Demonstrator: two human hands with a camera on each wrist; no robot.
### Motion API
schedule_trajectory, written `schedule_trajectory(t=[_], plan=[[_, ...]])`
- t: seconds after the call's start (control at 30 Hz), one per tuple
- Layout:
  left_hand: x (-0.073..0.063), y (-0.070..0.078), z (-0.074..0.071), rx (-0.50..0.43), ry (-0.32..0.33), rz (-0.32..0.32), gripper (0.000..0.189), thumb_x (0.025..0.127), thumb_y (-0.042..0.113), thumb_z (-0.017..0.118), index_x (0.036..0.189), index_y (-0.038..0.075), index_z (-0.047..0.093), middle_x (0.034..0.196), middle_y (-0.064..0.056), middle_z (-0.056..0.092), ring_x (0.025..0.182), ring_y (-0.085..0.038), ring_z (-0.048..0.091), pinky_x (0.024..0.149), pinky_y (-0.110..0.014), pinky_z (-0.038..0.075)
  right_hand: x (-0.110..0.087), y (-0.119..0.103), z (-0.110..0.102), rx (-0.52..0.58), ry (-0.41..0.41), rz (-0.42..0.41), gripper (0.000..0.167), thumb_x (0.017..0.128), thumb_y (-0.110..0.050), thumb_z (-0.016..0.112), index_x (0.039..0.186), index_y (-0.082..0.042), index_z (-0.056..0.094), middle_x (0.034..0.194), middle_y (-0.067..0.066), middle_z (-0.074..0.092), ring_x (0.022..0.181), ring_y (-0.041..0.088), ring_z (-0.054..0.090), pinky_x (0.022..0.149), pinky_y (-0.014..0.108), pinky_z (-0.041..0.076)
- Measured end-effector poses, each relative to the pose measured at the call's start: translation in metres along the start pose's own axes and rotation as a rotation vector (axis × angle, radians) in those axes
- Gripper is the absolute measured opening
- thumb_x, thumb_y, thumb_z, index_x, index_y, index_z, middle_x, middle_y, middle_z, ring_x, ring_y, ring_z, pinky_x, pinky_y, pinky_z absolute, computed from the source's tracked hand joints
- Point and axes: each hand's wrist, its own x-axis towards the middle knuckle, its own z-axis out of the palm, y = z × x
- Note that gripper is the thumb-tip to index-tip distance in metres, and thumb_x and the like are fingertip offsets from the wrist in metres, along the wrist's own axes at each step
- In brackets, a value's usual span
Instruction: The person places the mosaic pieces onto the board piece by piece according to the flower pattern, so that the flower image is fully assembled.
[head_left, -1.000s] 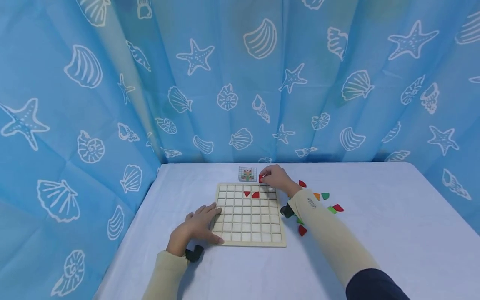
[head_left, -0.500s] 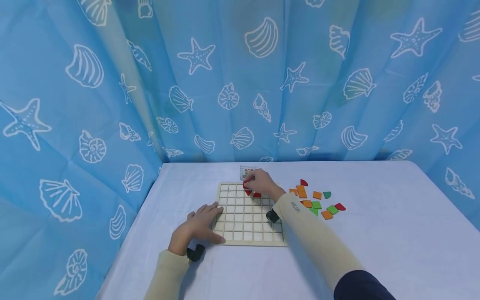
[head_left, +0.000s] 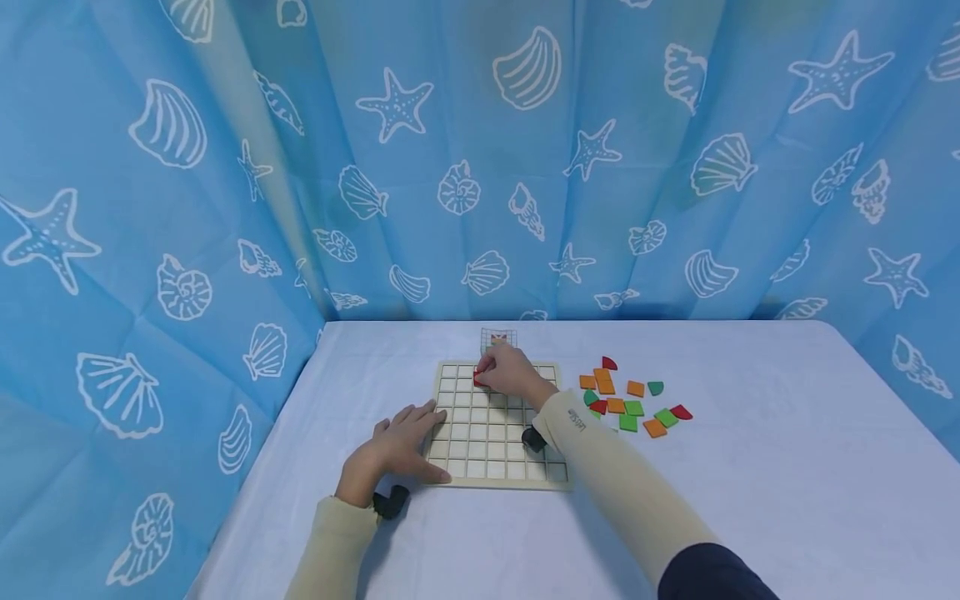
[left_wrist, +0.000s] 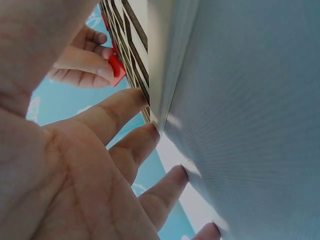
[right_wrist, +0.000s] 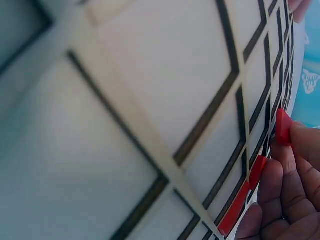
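A pale square board (head_left: 495, 482) divided into a grid of cells lies on the white table. My left hand (head_left: 401, 446) rests along its left side, fingers spread and touching the edge. Over the upper rows, my right hand (head_left: 510, 372) pinches a small red tile (right_wrist: 283, 127) between thumb and fingers. This red tile also shows at the fingertips in the left wrist view. Beneath those fingers, in the right wrist view, two red tiles (right_wrist: 235, 212) lie in the grid. From the head view, the right hand hides them.
Right of the board lie several loose tiles: orange squares (head_left: 635, 388), green squares (head_left: 628, 422), red quarter-rounds (head_left: 609, 363) and dark green ones (head_left: 656, 387). Behind the board sits a small pattern card (head_left: 498, 337), partly covered by the right hand. A blue shell-print curtain (head_left: 480, 200) hangs beyond the table.
My right hand has moved left from beyond the board's upper right, carrying the red tile to a spot over the upper rows. The left hand stays on the board's edge.
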Motion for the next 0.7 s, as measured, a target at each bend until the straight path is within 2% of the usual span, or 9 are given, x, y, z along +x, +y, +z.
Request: schedule_trajectory(t=[0.3, 0.5, 0.7], plan=[[-0.0004, -0.0011, -0.0013, -0.008, -0.005, 0.002, 0.100, 0.071, 0.050, 0.085, 0.153, 0.018, 0.038, 0.165, -0.005, 0.024, 0.150, -0.036, 0.020, 0.115, -0.068, 0.017, 0.0013, 0.0017, 0.0045, -0.061, -0.006, -0.016, 0.006, 0.090, -0.015, 0.071, 0.089, -0.009, 0.071, 0.089, 0.003, 0.069, 0.078, 0.017, 0.061, 0.073, 0.033, 0.053], [-0.0005, -0.0009, -0.0003, -0.006, -0.002, 0.007, 0.101, 0.070, 0.052, 0.085, 0.153, 0.019, 0.038, 0.165, -0.004, 0.025, 0.150, -0.036, 0.021, 0.115, -0.067, 0.017, -0.0004, -0.0001, 0.0042, -0.051, -0.033, -0.012, 0.004, 0.090, -0.012, 0.071, 0.090, -0.009, 0.072, 0.092, 0.005, 0.069, 0.079, 0.018, 0.061, 0.072, 0.034, 0.053], [0.0000, -0.0017, -0.0007, 0.010, -0.001, 0.013, 0.101, 0.071, 0.052, 0.085, 0.153, 0.019, 0.037, 0.165, -0.005, 0.025, 0.150, -0.036, 0.021, 0.115, -0.067, 0.018, -0.0008, 0.0007, 0.0045, -0.036, -0.027, -0.008, 0.005, 0.090, -0.013, 0.070, 0.091, -0.009, 0.071, 0.092, 0.004, 0.069, 0.080, 0.018, 0.060, 0.073, 0.035, 0.052]])
